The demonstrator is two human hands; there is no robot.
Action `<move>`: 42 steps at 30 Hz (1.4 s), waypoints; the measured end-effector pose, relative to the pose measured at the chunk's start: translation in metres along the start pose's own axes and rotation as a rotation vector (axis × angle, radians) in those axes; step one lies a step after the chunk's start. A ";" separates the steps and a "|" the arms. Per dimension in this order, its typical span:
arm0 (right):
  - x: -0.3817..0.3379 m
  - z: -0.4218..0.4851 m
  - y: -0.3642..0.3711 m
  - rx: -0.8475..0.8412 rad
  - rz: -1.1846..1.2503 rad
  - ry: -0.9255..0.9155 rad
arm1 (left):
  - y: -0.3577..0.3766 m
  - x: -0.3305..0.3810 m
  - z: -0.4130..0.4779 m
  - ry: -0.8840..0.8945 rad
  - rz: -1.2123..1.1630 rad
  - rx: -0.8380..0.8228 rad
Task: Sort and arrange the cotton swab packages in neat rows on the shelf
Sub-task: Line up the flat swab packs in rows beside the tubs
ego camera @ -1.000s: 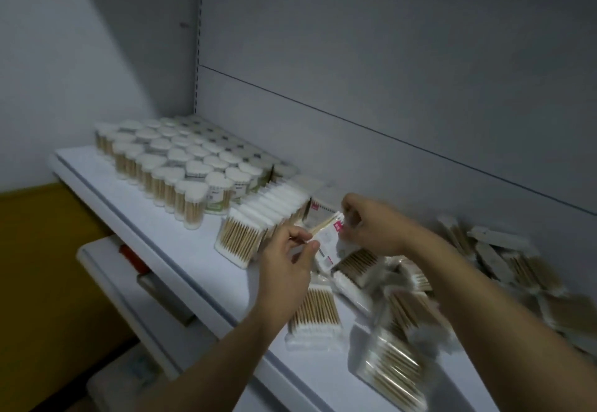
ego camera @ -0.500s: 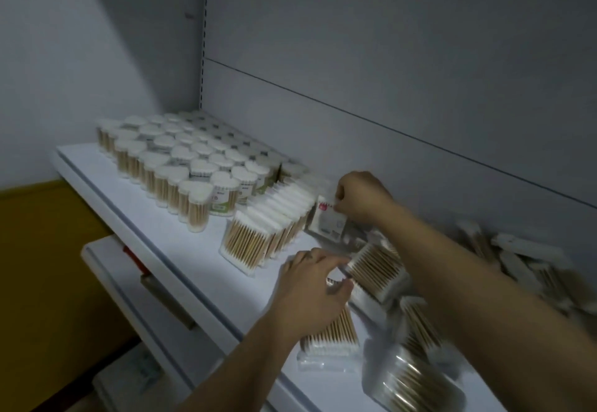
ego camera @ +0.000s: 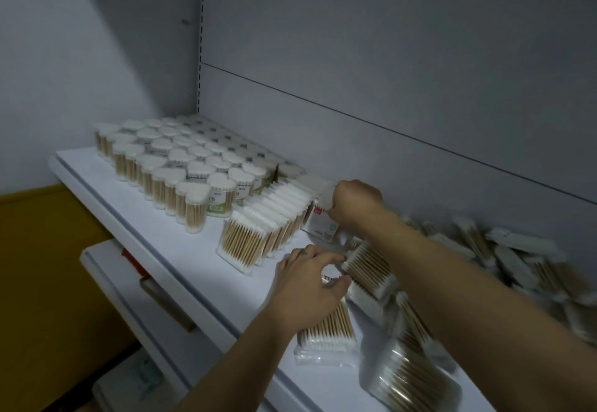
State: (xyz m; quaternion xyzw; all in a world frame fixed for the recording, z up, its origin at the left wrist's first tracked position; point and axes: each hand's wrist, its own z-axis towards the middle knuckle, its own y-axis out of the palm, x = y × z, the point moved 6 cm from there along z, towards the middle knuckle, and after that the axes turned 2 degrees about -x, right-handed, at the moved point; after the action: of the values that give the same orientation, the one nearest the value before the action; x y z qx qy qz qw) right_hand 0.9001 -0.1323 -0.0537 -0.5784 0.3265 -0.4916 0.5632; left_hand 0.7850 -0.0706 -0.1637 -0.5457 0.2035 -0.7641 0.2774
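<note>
A row of flat swab packages (ego camera: 261, 234) stands upright in the middle of the white shelf (ego camera: 181, 250). My right hand (ego camera: 353, 200) grips a package with a red-marked label (ego camera: 318, 222) at the back end of that row, near the wall. My left hand (ego camera: 310, 285) pinches another flat package (ego camera: 368, 269) in the loose pile, fingers curled on its near edge. Several loose packages (ego camera: 504, 256) lie scattered to the right. One package (ego camera: 326, 331) lies flat just below my left hand.
Many cylindrical swab tubs (ego camera: 181, 166) fill the left part of the shelf in rows. The grey back panel (ego camera: 387, 105) rises right behind. A lower shelf (ego camera: 135, 298) juts out below, with a red item (ego camera: 132, 261) on it.
My right hand carried the labelled package back and up to the far end of the standing row. My left hand dropped from that package to the pile and took a flat pack.
</note>
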 end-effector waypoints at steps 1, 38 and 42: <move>0.002 -0.003 -0.003 -0.024 0.016 0.002 | -0.001 0.000 0.000 -0.005 -0.011 0.006; 0.040 -0.170 0.010 0.130 0.575 -0.003 | -0.021 0.019 -0.008 0.163 -0.382 0.025; 0.034 -0.171 -0.003 0.148 0.935 -0.065 | -0.024 0.012 -0.011 -0.004 -0.606 0.060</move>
State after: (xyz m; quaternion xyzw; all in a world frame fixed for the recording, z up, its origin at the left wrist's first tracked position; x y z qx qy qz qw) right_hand 0.7499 -0.2204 -0.0637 -0.3427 0.4982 -0.1889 0.7737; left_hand 0.7666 -0.0598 -0.1441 -0.5746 0.0083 -0.8167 0.0531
